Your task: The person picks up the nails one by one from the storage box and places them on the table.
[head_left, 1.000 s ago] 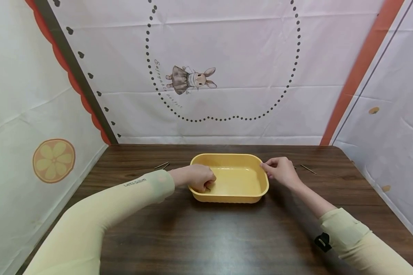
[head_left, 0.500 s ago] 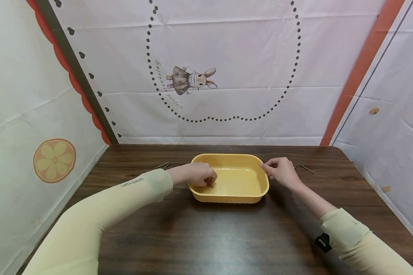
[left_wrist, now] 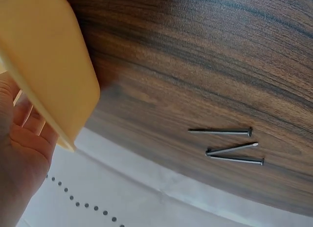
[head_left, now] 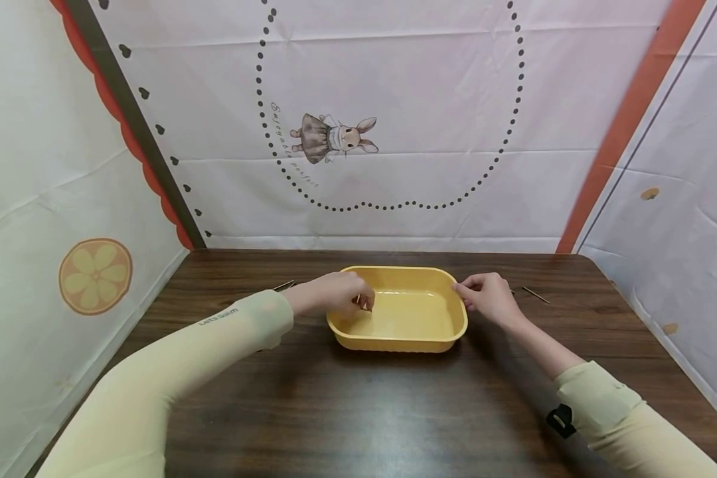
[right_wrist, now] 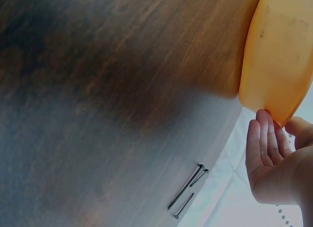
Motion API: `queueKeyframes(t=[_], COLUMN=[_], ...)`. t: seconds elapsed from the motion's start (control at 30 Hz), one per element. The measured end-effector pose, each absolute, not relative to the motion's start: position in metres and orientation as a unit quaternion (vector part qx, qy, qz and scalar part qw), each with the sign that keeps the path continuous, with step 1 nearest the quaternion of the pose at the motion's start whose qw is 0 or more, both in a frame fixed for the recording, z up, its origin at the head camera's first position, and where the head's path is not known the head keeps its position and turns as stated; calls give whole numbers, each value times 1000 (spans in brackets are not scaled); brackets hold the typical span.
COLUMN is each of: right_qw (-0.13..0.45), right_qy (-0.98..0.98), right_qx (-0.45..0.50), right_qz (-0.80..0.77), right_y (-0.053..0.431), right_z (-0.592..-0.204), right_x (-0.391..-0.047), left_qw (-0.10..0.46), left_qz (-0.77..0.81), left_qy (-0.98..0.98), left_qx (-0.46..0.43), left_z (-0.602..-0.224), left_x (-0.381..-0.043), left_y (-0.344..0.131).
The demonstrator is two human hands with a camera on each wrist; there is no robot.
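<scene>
A yellow plastic basin [head_left: 418, 315] stands on the table. My left hand [head_left: 349, 292] reaches over its left side, fingers curled and pinching a small thin piece that looks like a nail [head_left: 367, 308] above the basin's floor; most of it is hidden by the fingers. In the left wrist view the basin's wall covers the fingertips. My right hand [head_left: 490, 299] pinches the rim at the basin's right end, thumb inside and fingers against the outer wall, as the right wrist view also shows.
Three metal nails [left_wrist: 220, 132] lie on the dark wooden table [head_left: 358, 411] left of the basin. Three more nails [right_wrist: 186, 188] lie to its right, near the far edge. A printed cloth [head_left: 424, 133] hangs behind the table.
My left hand has lifted a little off the basin's floor and drawn back slightly away from me, with the small nail-like piece in its fingertips. The right hand and basin have stayed put.
</scene>
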State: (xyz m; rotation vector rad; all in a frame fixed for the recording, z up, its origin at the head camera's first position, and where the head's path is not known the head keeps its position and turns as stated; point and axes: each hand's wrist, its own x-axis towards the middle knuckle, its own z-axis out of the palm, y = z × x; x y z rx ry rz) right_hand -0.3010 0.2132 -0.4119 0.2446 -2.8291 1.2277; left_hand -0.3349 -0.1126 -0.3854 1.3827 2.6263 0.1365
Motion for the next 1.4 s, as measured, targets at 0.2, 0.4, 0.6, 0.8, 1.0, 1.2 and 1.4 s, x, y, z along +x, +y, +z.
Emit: queueKeyframes(t=[0.2, 0.4, 0.6, 0.8, 1.0, 1.2, 1.4], right_qw=[24, 19, 18, 22, 22, 24, 23], right_qy=[-913, -913, -912, -912, -912, -911, -913], right_qx=[81, 83, 80, 79, 76, 78, 73], right_qz=[398, 399, 402, 401, 403, 403, 400], right_y=[213, 213, 212, 213, 213, 213, 211], right_z=[-411, -409, -409, -409, -410, -413, -411], right_x=[-300, -301, -300, -300, -299, -300, -301], left_qw=[61, 21, -27, -54, -77, -87, -93], left_qz=[86, 128, 177, 189, 200, 197, 203], left_qy=[886, 899, 904, 918, 926, 940, 954], left_qx=[452, 419, 389, 344, 311, 267, 198], left_z=[-373, -360, -351, -350, -356, -361, -368], left_x=[-339, -345, -347, -349, -347, -340, -335], left_y=[-123, -139, -156, -177, -203, -226, -250])
